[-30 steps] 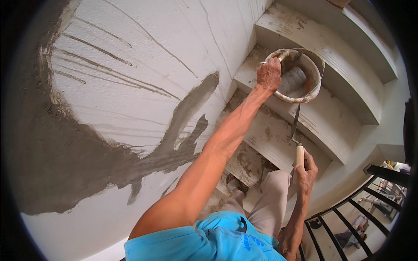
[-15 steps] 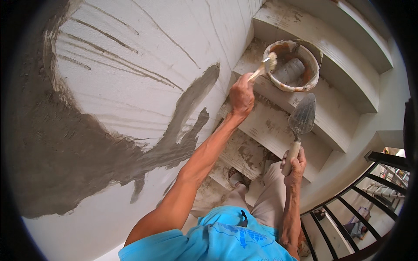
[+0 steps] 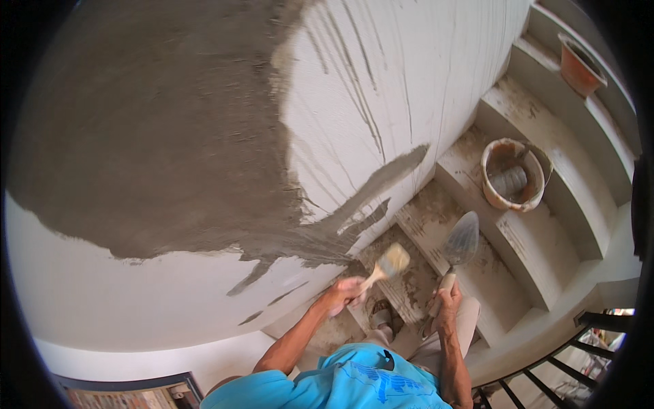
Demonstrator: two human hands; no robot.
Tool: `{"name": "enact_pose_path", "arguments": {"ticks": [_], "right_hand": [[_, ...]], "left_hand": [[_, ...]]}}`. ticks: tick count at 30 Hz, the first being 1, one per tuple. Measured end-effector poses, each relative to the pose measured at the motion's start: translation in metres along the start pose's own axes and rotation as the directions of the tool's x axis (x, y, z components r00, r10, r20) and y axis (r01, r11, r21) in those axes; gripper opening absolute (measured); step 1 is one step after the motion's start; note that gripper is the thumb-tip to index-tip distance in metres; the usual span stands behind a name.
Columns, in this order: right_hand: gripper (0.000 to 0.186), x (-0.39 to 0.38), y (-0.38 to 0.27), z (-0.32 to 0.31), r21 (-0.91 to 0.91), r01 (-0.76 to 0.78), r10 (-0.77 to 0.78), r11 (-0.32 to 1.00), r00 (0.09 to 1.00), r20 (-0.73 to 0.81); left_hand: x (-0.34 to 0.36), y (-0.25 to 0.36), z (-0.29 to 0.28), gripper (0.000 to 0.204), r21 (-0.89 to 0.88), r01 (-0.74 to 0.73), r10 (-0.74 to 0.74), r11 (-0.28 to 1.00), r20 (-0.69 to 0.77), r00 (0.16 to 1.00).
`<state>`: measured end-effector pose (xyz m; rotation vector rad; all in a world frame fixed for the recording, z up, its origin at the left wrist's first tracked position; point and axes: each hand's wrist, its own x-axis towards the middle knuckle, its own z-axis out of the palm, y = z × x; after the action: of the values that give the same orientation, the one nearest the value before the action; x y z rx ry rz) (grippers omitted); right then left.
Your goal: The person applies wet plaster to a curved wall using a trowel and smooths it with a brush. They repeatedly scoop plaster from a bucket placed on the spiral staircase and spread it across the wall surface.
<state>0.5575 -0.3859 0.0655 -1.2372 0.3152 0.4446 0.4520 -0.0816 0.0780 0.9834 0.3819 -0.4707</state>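
Note:
My left hand (image 3: 343,296) grips the wooden handle of a flat paintbrush (image 3: 389,263), its pale bristles raised above the steps and pointing away from me. The brush is slightly blurred. In my right hand (image 3: 447,307) is a pointed trowel (image 3: 462,240), closed round its wooden handle, blade up and greyish. To the left, dark grey wet mortar (image 3: 197,136) covers a broad patch of the white wall (image 3: 340,129), with smeared streaks reaching right and grey drips above them. Both tools are apart from the wall.
A dirty white bucket (image 3: 488,178) with a grey cylindrical thing inside stands on a stair tread (image 3: 538,235). Higher up sits an orange pot (image 3: 579,68). Black railing (image 3: 545,382) runs along the lower right. A framed panel (image 3: 129,395) shows at lower left.
My left hand has drawn the brush back from beside the bucket toward my body. The view has swung left, showing more of the mortared wall. The trowel stays in my right hand.

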Motion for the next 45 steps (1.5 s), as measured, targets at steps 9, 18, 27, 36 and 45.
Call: {"name": "enact_pose_path", "arguments": {"ticks": [9,18,27,36,45], "right_hand": [[0.027,-0.02,0.006,0.038,-0.046,0.046,-0.037,0.998,0.982,0.186],[0.03,-0.024,0.012,0.055,-0.065,0.142,-0.125,0.988,0.969,0.213],[0.028,-0.042,0.012,0.085,-0.049,0.144,-0.122,0.988,0.943,0.308],[0.029,-0.054,-0.024,0.099,-0.103,0.287,-0.226,0.952,0.891,0.394],[0.066,-0.017,-0.168,0.214,-0.413,0.89,-0.89,0.195,0.337,0.306]], "left_hand": [[-0.105,0.0,-0.009,0.048,0.214,-0.004,0.068,0.977,-0.291,0.954],[-0.141,0.199,0.096,0.026,0.916,-0.22,0.823,0.336,-0.172,0.541],[-0.112,0.332,0.162,0.017,0.96,-0.239,0.97,-0.146,0.186,0.154],[-0.185,0.248,0.121,0.012,0.994,0.105,0.972,-0.017,-0.008,0.236],[-0.303,0.014,-0.022,0.021,0.842,0.408,0.738,0.352,-0.518,0.432]]}}
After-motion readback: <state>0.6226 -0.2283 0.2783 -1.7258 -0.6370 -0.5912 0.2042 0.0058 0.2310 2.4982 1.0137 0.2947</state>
